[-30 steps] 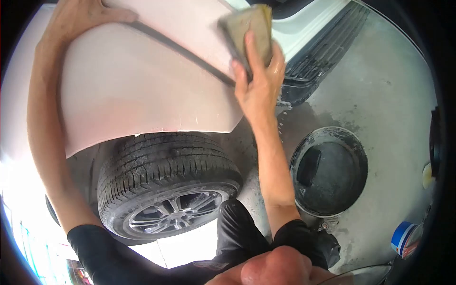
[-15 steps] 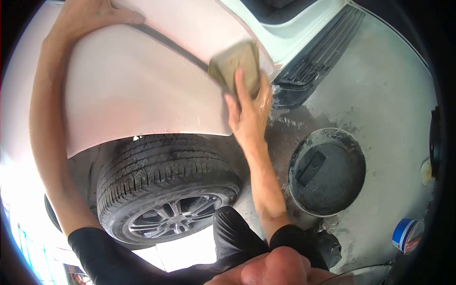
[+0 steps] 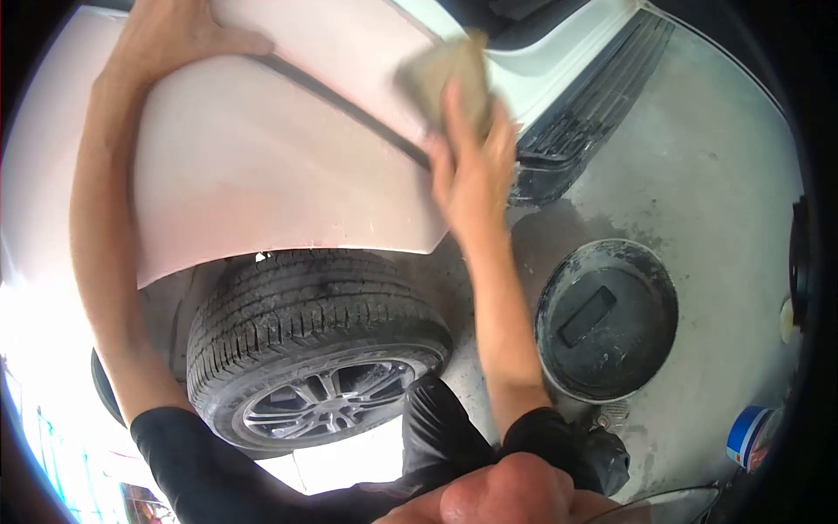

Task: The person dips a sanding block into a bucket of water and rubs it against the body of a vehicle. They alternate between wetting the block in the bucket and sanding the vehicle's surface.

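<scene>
In the head view, my right hand (image 3: 476, 153) grips a tan sanding block (image 3: 454, 83), somewhat blurred, that lies against the pinkish-white door panel (image 3: 340, 52). My fingers stretch along its back. At the upper left, my left hand (image 3: 179, 35) rests on the car's fender (image 3: 279, 166) with its thumb held out beside the panel gap; the other fingertips are cut off by the frame's top. The fender surface is dull, with pink patches around the wheel arch.
Below the fender stands a tire (image 3: 314, 297) with a spoked alloy wheel (image 3: 327, 406). A black basin (image 3: 608, 336) holding water and a dark rectangular block (image 3: 587, 316) sits on the concrete floor. A black side step (image 3: 594, 105) juts out; a blue-and-white can (image 3: 749, 437) stands at right.
My right hand has moved the sanding block up and slightly right across the door panel. My left hand stays on the fender; the whole view has shifted a little.
</scene>
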A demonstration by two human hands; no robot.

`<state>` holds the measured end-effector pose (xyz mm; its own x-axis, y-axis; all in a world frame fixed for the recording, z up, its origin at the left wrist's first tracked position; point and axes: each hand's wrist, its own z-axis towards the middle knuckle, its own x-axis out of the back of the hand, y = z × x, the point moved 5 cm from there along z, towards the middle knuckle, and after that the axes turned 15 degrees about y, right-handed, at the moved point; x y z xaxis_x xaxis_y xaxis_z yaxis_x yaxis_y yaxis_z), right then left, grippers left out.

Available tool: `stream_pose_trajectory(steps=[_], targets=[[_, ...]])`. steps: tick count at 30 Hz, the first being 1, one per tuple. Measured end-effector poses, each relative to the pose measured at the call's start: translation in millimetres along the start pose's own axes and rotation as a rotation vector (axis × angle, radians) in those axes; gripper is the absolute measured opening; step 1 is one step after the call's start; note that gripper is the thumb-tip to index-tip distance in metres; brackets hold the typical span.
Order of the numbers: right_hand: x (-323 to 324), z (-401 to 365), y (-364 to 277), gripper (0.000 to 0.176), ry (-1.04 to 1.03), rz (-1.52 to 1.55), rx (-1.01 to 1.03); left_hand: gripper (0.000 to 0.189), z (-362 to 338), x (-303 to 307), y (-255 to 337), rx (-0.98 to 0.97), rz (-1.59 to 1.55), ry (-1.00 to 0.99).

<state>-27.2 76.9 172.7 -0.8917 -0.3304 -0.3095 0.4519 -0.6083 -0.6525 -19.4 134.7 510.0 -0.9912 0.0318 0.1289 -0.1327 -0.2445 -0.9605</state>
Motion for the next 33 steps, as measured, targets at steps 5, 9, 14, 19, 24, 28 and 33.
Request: stream_pose_trajectory(steps=[5,9,14,19,24,28,33], targets=[[-2.4,9.0,-0.2,0.061,0.026,-0.019,-0.028,0.13,-0.5,-2.3,-1.8,0.081,-0.076,-0.099],[-1.0,-34.9,-11.8,0.062,-0.069,0.012,-0.012,0.133,0.1,-0.3,-1.0,0.111,-0.087,-0.126],[-8.6,44.6,11.5,0.071,0.106,0.171,-0.027,0.132,-7.0,-6.1,5.0,0.026,0.046,-0.036],[3.9,-38.6,-7.8,0.079,-0.018,0.075,-0.027,0.131,2.6,-0.8,1.1,0.062,-0.091,-0.058],[-5.6,43.1,16.1,0.066,0.055,0.106,-0.051,0.131,-2.0,1.5,5.8,0.111,0.058,-0.13],[1.9,-31.9,-11.5,0.063,-0.011,0.019,-0.026,0.132,1.2,13.4,18.9,0.061,0.029,-0.022],[-3.9,17.8,-10.0,0.071,0.048,0.073,0.014,0.134,1.0,-2.8,2.0,0.062,0.022,-0.088]])
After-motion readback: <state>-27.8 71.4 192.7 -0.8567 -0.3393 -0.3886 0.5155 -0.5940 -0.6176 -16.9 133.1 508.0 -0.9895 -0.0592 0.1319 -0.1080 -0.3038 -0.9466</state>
